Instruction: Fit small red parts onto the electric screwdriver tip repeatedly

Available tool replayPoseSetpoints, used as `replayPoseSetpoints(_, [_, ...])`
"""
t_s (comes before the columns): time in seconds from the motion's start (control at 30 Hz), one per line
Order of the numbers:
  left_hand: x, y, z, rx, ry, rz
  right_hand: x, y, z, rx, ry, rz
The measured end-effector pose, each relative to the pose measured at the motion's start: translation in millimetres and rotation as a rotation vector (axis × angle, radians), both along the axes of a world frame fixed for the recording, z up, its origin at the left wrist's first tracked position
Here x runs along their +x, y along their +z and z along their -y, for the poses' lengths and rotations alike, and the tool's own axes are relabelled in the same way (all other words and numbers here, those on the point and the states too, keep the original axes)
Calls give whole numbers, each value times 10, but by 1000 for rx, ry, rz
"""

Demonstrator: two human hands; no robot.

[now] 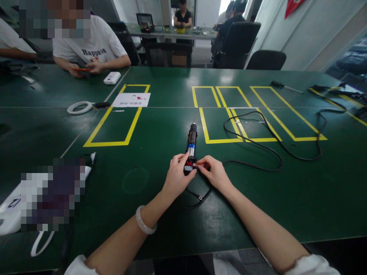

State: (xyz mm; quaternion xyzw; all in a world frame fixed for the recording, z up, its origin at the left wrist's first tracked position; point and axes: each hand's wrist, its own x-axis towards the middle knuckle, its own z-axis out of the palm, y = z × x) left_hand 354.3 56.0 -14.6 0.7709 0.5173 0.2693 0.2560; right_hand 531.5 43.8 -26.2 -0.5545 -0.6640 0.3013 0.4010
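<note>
An electric screwdriver [191,143] with its inner parts exposed lies on the green table, its thin bit pointing away from me. Metal, blue and red parts show along its body. My left hand [178,173] is closed around its near end from the left, fingers on top and thumb at the lower edge. From the right, my right hand [213,172] pinches something small at the side of that end. A bit of orange-red, perhaps a wire, shows by the fingertips, but they hide most of it. A black cable [206,195] curves beneath my hands.
More black cable [275,152] loops across yellow tape outlines on the right. A screwdriver [282,86] lies farther back. At left are a white paper card [132,100], a coiled white cable [79,108] and a white device [11,206]. A person [91,49] sits across the table.
</note>
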Motion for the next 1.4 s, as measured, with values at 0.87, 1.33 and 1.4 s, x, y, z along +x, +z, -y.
replayPoseSetpoints(0.87, [-48,105,-129,120,44,-356,-27,98,50,-59,1,-50])
replayPoseSetpoints(1.33, [-854,157,-520,81,168,-569,38,41,13,92,-18,-62])
replayPoseSetpoints(1.4, [-1041,156,-606,73,222,-600,47,39,8,115,-29,-45])
